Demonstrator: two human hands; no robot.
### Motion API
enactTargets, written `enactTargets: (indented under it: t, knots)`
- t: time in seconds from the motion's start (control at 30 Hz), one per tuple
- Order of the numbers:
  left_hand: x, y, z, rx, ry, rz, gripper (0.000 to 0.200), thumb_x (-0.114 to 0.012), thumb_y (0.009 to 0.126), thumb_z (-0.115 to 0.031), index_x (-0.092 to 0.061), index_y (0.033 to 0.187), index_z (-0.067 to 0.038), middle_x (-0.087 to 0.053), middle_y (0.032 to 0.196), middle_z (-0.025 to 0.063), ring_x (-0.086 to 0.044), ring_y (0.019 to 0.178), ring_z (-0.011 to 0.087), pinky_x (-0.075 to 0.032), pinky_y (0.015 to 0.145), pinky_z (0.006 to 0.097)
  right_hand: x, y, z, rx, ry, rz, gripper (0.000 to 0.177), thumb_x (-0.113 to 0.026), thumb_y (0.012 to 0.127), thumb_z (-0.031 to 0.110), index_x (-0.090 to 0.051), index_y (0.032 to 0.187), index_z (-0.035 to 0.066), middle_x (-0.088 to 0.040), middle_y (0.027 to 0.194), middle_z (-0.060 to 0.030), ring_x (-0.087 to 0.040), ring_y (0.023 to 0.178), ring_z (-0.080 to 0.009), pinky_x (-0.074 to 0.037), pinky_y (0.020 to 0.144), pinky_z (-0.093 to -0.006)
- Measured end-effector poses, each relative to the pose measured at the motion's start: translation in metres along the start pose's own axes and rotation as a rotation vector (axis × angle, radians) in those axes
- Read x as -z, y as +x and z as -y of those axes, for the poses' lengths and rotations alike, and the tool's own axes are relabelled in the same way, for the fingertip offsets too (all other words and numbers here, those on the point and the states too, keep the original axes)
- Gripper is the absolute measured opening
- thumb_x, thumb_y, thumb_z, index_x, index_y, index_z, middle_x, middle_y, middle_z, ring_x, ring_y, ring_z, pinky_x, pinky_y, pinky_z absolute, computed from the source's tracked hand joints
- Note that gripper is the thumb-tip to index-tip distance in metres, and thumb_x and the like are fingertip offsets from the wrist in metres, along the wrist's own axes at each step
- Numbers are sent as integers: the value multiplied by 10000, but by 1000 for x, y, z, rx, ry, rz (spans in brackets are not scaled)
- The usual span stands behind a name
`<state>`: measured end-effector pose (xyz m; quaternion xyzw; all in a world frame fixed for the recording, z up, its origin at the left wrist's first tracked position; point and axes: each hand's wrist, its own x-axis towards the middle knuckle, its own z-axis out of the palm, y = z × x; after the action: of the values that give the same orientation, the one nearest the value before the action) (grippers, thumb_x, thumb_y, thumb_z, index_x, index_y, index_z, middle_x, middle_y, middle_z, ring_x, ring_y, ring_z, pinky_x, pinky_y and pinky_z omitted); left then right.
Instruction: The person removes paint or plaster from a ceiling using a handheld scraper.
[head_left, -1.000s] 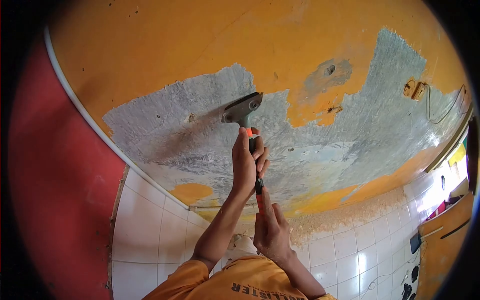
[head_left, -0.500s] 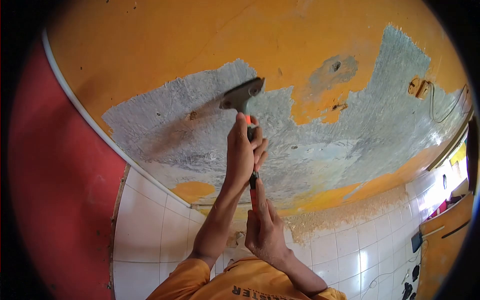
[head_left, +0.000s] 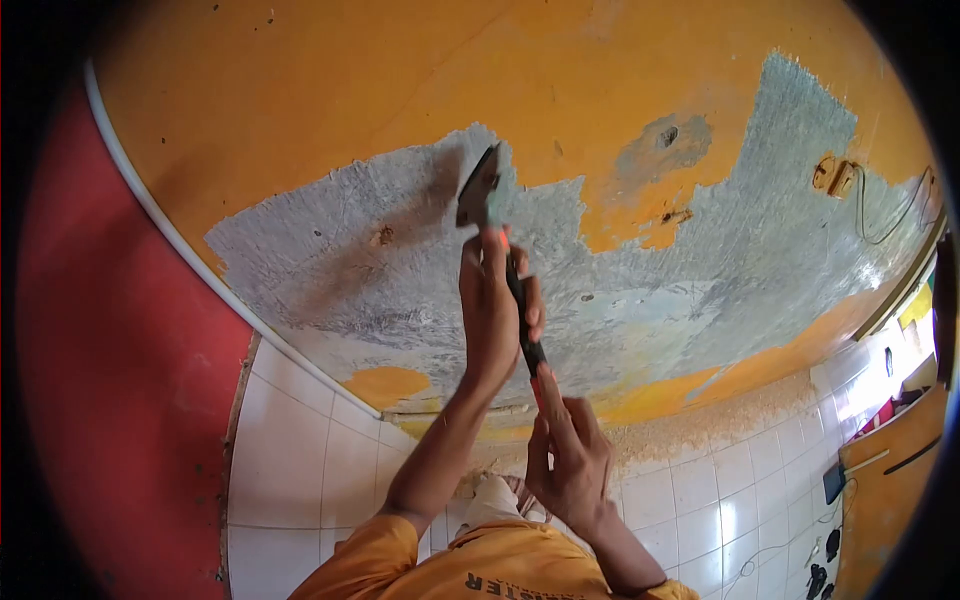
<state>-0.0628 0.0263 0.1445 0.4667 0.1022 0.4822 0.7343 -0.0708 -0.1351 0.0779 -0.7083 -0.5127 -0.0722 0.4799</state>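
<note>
A long-handled scraper [head_left: 527, 320] with a dark handle, orange-red parts and a wide metal head is held up before the wall [head_left: 400, 60]. My left hand [head_left: 490, 305] grips its upper handle just under the head. Lower down, my right hand [head_left: 572, 460] is closed round the handle's end. The head lies over a grey bare patch [head_left: 400, 190], close to the edge of the orange paint. Whether the blade touches the wall cannot be told.
A red wall [head_left: 120, 350] and a white pipe [head_left: 190, 265] stand at the left. White floor tiles [head_left: 275, 440] lie below, with debris [head_left: 700, 430] along the wall's foot. A socket with a cable [head_left: 845, 180] is at the right, near a wooden cabinet [head_left: 890, 500].
The scraper head has turned steeper and shifted slightly left. My right hand has moved right and down with the handle's end; my left hand has shifted slightly right.
</note>
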Motion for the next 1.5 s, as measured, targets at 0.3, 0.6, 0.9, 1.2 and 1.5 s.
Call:
enactTargets:
  t: [0.3, 0.6, 0.9, 1.2, 1.5]
  knots:
    - [28, 3, -6, 279, -54, 195, 519, -379, 1084, -481, -531, 1213, -2, -319, 644, -61, -256, 397, 25, -223, 305, 195, -24, -11, 16, -90, 458, 158, 740, -574, 912, -7, -212, 1553, -87, -561, 1176, -274, -647, 830, -259, -510, 633, -327]
    - [35, 26, -27, 419, 60, 257, 535, -415, 1061, -525, -547, 1152, -14, -287, 591, -74, -236, 367, 19, -203, 277, 191, -54, 11, 45, -157, 653, 141, 850, -513, 880, -59, -28, 1578, -72, -545, 1219, -326, -615, 821, -336, -507, 695, -380]
    - [28, 30, -28, 451, 108, 325, 558, -404, 1054, -559, -510, 1079, -11, -273, 593, -75, -240, 383, 26, -205, 299, 203, -60, 9, 45, -145, 661, 102, 826, -479, 894, -61, 2, 1564, -101, -597, 1167, -302, -586, 669, -219, -489, 621, -335]
    - [27, 32, -23, 437, 79, 309, 524, -426, 1054, -541, -518, 1097, -27, -278, 583, -80, -234, 359, 19, -187, 272, 193, -42, 19, 53, -342, 766, 255, 844, -504, 902, -35, -4, 1582, -54, -363, 1490, -387, -532, 1266, -474, -491, 961, -413]
    - [31, 31, -16, 427, 98, 320, 527, -430, 1051, -545, -528, 1078, -28, -282, 585, -76, -237, 360, 23, -190, 277, 194, -53, 14, 47, -258, 758, 171, 854, -514, 895, -39, -12, 1585, -46, -402, 1462, -386, -531, 1266, -498, -464, 1003, -418]
